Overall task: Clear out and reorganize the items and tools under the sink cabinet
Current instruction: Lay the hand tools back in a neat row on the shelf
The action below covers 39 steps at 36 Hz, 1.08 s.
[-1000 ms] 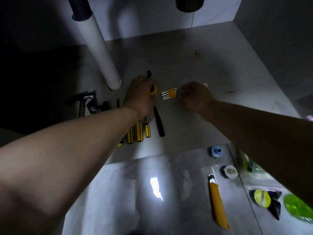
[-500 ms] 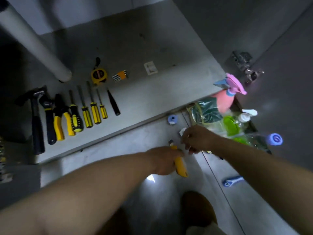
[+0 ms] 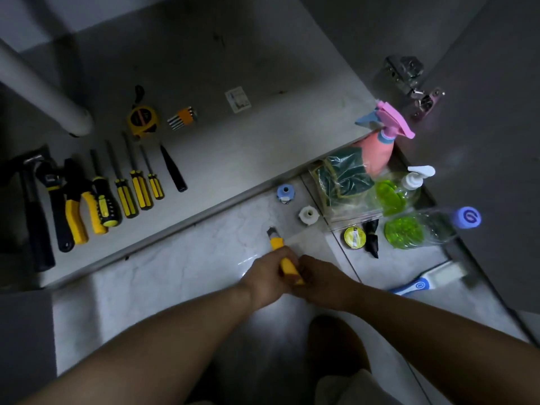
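screwdrivers [image 3: 140, 190] lie in a row on the cabinet floor [image 3: 263, 127] at the left. over the tiled floor [image 3: 175, 273], the left hand [image 3: 267, 277] and the right hand [image 3: 320, 282] hold the yellow utility knife [image 3: 276, 242], the fingers [image 3: 308, 264] of both curled around it.

glossy marble floor [image 3: 181, 267], yellow plastic knife [image 3: 277, 244]

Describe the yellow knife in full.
The knife is a slim utility cutter with a yellow body that looks like plastic and a dark, metal-looking tip. It lies slantwise, tip pointing away from the person, over the pale floor. The left hand grips its middle and the right hand holds its near end, which hides most of the body. Whether the blade is out, or the knife touches the floor, cannot be told.
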{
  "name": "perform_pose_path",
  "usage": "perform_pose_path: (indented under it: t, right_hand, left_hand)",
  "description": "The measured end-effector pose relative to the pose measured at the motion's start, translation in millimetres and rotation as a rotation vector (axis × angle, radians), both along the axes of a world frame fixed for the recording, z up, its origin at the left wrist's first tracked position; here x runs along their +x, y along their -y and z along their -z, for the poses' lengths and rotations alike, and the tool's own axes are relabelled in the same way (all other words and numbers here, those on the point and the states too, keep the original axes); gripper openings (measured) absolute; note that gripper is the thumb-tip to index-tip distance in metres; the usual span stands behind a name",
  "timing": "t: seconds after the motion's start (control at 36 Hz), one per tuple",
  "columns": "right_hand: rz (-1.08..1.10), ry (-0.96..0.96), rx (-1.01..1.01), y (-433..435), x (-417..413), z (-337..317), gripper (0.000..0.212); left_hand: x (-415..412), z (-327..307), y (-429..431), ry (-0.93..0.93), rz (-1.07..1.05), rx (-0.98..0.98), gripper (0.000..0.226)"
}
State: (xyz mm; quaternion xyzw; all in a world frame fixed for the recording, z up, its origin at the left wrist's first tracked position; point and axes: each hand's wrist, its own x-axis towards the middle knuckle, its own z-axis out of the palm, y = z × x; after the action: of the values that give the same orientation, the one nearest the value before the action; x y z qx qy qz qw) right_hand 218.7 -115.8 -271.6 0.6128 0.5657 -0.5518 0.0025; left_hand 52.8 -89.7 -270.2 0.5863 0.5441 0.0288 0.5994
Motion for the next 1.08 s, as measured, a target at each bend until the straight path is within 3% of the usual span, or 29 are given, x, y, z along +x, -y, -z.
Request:
perform_pose_path:
  t: [0.11,0.17,0.28,0.39,0.44,0.61,0.78,0.92,1.08]
  right_hand:
    - [0.053,0.006,0.212,-2,-5,-17,0.025]
    - [0.071,-0.067,0.235,-9,-5,-29,0.024]
    - [0.128,-0.126,0.265,-38,-5,-55,0.022]
    - [0.191,-0.116,0.315,-84,-24,-73,0.02]
    - [0.173,-0.058,0.364,-111,-40,-81,0.022]
    - [0.029,0.157,0.366,-175,-94,-98,0.025]
    - [0.061,0.239,0.359,-194,-149,-86,0.03]
    - [0.08,0.33,0.42,-188,-168,-72,0.036]
    - [0.148,0.305,0.525,-169,-156,-65,0.046]
  left_hand:
    - [-14,-27,-16,0.11,-0.018,-0.045,0.038]
    - [-23,-45,-28,0.047,0.079,0.035,0.034]
    - [-50,-92,-51,-0.05,0.264,0.385,0.042]
    - [-85,-122,-72,-0.255,0.13,0.791,0.027]
    - [-107,-123,-78,-0.398,0.074,0.859,0.032]
    - [-142,-102,-65,-0.664,0.163,0.785,0.054]
    - [-155,-81,-58,-0.729,0.228,0.775,0.069]
    - [-151,-77,-60,-0.722,0.194,0.736,0.066]
    - [-144,-79,-57,-0.744,0.168,0.711,0.063]
